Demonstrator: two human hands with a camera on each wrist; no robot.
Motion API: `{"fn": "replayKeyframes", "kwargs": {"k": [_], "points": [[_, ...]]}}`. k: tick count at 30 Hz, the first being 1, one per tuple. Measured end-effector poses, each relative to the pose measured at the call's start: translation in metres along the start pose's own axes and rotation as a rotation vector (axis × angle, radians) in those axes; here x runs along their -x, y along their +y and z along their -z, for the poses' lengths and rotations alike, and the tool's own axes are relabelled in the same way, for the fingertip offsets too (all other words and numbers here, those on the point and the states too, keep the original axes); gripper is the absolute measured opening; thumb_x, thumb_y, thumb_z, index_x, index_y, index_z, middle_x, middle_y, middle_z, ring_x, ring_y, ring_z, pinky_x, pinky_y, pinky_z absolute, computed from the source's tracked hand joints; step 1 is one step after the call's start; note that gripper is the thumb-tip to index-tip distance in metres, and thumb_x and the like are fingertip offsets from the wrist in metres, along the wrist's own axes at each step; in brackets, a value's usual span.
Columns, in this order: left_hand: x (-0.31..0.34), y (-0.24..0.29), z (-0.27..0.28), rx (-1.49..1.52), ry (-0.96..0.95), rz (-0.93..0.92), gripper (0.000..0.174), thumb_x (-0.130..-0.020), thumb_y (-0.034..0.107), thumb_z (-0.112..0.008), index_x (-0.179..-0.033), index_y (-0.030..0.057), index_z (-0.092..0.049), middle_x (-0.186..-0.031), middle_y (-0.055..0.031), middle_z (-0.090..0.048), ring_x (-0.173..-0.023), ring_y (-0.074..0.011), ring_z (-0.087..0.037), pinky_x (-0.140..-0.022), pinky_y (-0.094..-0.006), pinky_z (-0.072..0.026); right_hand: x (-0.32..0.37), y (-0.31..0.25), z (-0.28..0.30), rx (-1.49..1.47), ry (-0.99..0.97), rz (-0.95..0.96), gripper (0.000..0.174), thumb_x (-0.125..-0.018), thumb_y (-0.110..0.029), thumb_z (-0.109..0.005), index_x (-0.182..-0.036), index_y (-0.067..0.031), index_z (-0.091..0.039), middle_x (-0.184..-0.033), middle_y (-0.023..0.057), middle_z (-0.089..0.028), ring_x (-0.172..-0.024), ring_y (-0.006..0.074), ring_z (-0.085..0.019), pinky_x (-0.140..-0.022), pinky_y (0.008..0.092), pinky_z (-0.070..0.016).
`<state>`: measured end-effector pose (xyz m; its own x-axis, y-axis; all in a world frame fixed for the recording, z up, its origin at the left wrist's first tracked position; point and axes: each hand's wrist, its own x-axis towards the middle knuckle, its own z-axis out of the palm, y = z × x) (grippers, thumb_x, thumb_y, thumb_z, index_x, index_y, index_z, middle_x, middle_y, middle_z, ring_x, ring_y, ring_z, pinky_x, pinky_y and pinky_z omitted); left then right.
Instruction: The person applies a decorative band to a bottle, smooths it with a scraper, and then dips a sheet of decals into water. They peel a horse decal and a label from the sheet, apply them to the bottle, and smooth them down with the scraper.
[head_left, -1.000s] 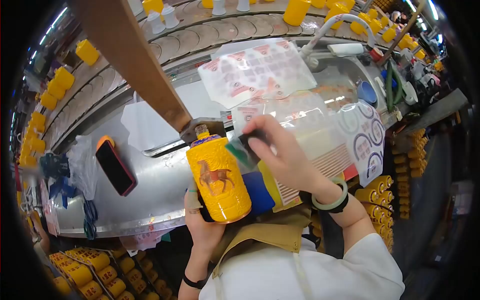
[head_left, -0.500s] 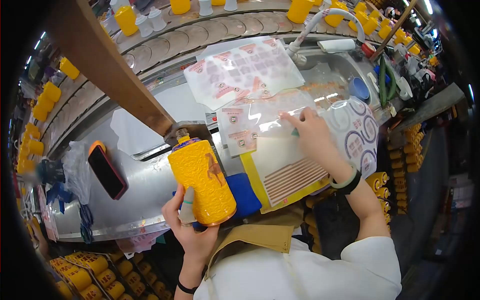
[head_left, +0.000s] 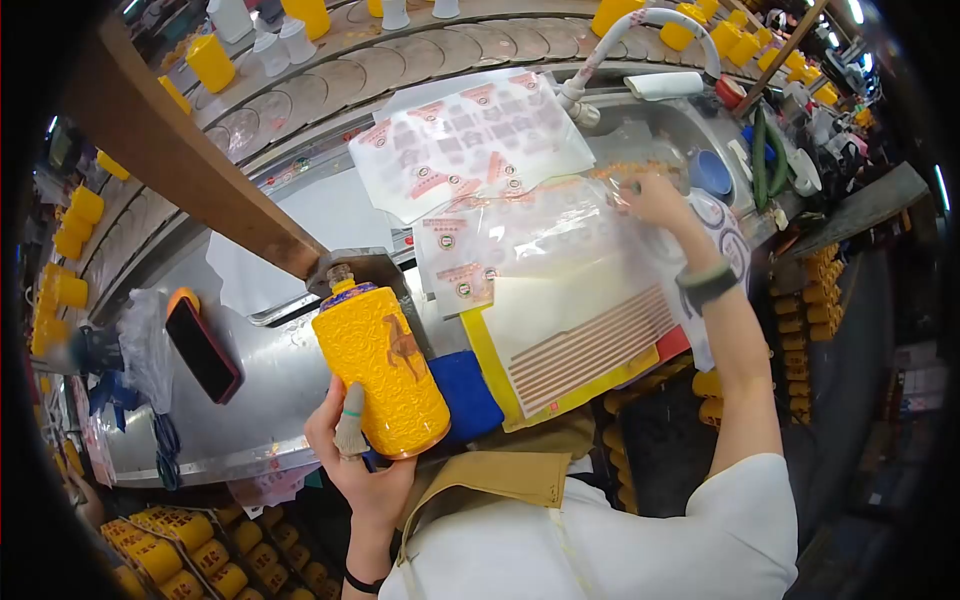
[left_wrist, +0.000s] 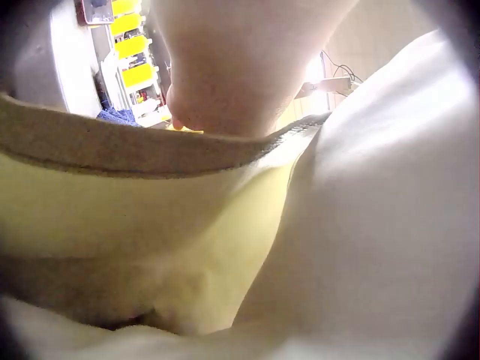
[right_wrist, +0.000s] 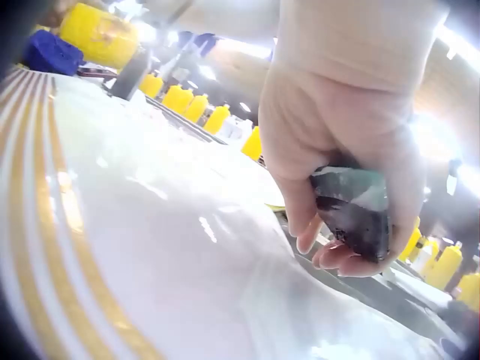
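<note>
The left hand (head_left: 365,470) grips the lower side of a yellow embossed bottle (head_left: 375,375) with a brown horse picture; a grey cover is on one finger. The bottle's clear neck meets a metal holder (head_left: 365,272) on a wooden beam. In the left wrist view, skin and cloth hide what the hand holds. Over the sink's near edge, beyond the clear and printed sheets (head_left: 540,225), is the right hand (head_left: 660,205). The right wrist view shows this hand (right_wrist: 337,142) holding a dark and green flat piece (right_wrist: 352,214) between thumb and fingers.
A striped sheet (head_left: 590,350) lies right of a blue cloth (head_left: 468,398). On the left are a phone (head_left: 203,350) and a plastic bag (head_left: 147,345). The sink (head_left: 735,165) holds a blue bowl (head_left: 710,173); a conveyor (head_left: 400,80) runs behind.
The right hand has moved from beside the bottle, across the sheets, to the sink's edge. The bottle has turned, so its horse faces further right; the left hand still grips it.
</note>
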<state>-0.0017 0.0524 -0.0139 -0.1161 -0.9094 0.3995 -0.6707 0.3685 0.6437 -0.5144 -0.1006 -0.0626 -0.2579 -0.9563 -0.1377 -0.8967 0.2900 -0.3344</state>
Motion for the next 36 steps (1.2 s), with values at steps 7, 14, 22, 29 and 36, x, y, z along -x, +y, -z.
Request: {"fn": "replayKeyframes", "kwargs": {"k": [7,14,22,29,36], "points": [[0.001,0.000,0.000,-0.061,0.015,-0.034,0.080,-0.064,0.006,-0.088,-0.138,-0.0020,-0.059,-0.143,-0.0163,-0.056,-0.121,-0.0330,-0.056,-0.105,-0.0412,-0.0432,-0.031,-0.001,0.018,-0.266,-0.438,-0.251,0.039,-0.085,-0.040,-0.078,-0.079,-0.0020,-0.073,-0.069,0.0035,-0.066,-0.057,0.0141,-0.059,-0.048,0.0310,-0.0450],[0.010,-0.019,0.005,0.119,-0.072,0.052,0.090,-0.071,0.005,-0.084,-0.152,-0.0023,-0.045,-0.144,-0.0195,-0.055,-0.125,-0.0338,-0.059,-0.108,-0.0404,-0.0458,-0.030,-0.003,-0.004,0.325,0.110,0.030,0.024,-0.091,-0.024,-0.068,-0.092,0.0002,-0.069,-0.092,0.0203,-0.069,-0.086,0.0419,-0.066,-0.076,0.0488,-0.0539],[0.019,-0.043,0.005,0.218,-0.216,0.074,0.088,-0.083,0.013,-0.084,-0.155,-0.0052,-0.038,-0.151,-0.0208,-0.053,-0.140,-0.0308,-0.051,-0.116,-0.0414,-0.0386,0.129,-0.232,0.025,0.072,0.077,1.143,0.015,-0.083,-0.006,-0.061,-0.098,-0.0073,-0.059,-0.097,0.0115,-0.057,-0.092,0.0314,-0.060,-0.080,0.0401,-0.0489],[-0.002,-0.014,0.020,0.449,-0.270,0.207,0.108,-0.074,0.022,-0.093,-0.158,-0.0049,-0.029,-0.154,-0.0247,-0.042,-0.142,-0.0403,-0.044,-0.119,-0.0476,-0.0346,0.168,-0.301,-0.004,0.096,0.048,1.457,0.013,-0.081,-0.019,-0.064,-0.091,-0.0118,-0.059,-0.098,0.0058,-0.057,-0.093,0.0222,-0.061,-0.081,0.0362,-0.0474],[-0.018,0.004,0.006,0.812,-0.220,0.321,0.084,-0.099,0.007,-0.065,-0.162,-0.0041,-0.010,-0.154,-0.0203,-0.039,-0.140,-0.0271,-0.046,-0.116,-0.0413,-0.0396,0.161,-0.305,-0.013,-0.130,0.090,1.333,0.016,-0.083,-0.016,-0.070,-0.095,-0.0088,-0.062,-0.097,0.0079,-0.060,-0.087,0.0246,-0.063,-0.075,0.0364,-0.0482]]}}
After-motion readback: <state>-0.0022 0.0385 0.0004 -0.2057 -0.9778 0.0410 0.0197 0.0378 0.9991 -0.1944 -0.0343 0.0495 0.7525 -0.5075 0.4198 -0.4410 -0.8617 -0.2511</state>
